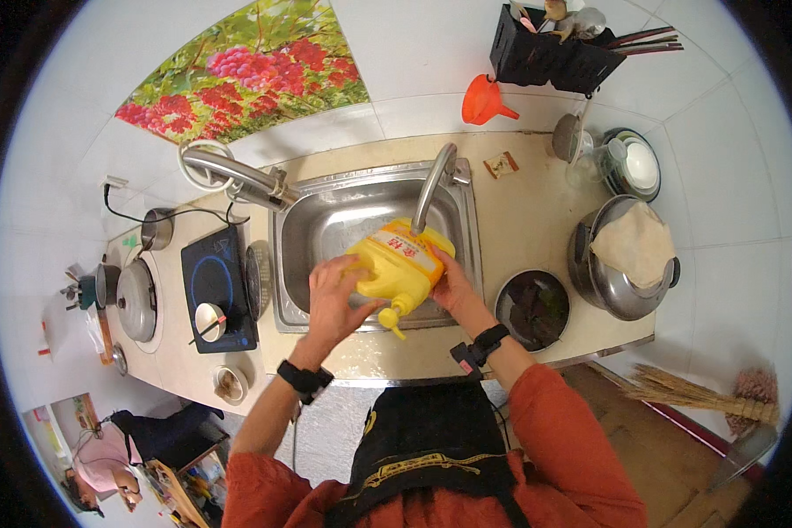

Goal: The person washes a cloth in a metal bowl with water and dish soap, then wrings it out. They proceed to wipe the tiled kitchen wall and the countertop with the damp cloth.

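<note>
A large yellow plastic jug of liquid detergent [396, 264] with a pump top lies tilted over the stainless steel sink [310, 231]. Its pump nozzle points toward me. The fingers of my left hand [335, 297] curl over the jug's left side, with the thumb near the pump collar. Against its right side, my right hand [451, 284] grips the jug; part of that hand's fingers is hidden. The curved faucet [432, 188] reaches over the jug, its spout end right above the label. Whether water runs from it I cannot tell.
Left of the sink are a second faucet [237, 175] and an induction cooktop [214, 284] bearing a white bowl [210, 322]. A dark round pan [533, 310] and a large lidded pot [624, 264] stand right. An orange funnel [485, 102] hangs behind. Another person [105, 455] is at lower left.
</note>
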Tool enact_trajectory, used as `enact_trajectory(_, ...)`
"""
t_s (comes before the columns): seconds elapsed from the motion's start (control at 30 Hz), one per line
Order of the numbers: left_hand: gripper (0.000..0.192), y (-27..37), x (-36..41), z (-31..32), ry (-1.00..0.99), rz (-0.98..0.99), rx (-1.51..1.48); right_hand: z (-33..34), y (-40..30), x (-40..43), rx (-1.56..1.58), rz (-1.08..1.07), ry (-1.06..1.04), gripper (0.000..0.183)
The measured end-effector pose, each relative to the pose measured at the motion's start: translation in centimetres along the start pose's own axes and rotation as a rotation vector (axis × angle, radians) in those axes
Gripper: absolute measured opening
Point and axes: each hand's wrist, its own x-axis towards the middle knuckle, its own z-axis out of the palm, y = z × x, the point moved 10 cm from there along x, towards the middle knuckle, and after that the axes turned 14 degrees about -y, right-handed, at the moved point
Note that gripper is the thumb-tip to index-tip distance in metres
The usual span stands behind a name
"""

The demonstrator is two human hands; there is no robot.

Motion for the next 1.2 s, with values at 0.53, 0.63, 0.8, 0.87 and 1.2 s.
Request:
enact_trajectory(0.53, 0.02, -7.4, -0.2, 11.7, 0.089, -0.557, -1.61, -5.4, -0.8, 2.9, -0.781, -0.064, 0.266, 0.052)
enact_trajectory(0.63, 0.023, -7.0, 1.1, 12.4, 0.062, -0.556, -1.508, -2.0, 0.0, 3.3, -1.472, -0.261, 0.262, 0.058)
enact_trajectory(0.8, 0.022, -6.2, 1.1, 10.9, 0.068, -0.571, -1.402, 5.7, 0.5, 1.8, -1.464, -0.457, 0.022, 0.058)
enact_trajectory(0.87, 0.022, -5.4, 1.3, 10.4, 0.024, -0.523, -1.398, 5.2, -1.1, 3.9, -1.21, -0.389, -0.008, 0.057)
enact_trajectory(1.2, 0.023, -2.0, -1.2, 7.6, -0.129, -0.292, -0.886, 3.3, -5.4, 5.9, -1.372, -0.082, 0.096, 0.055)
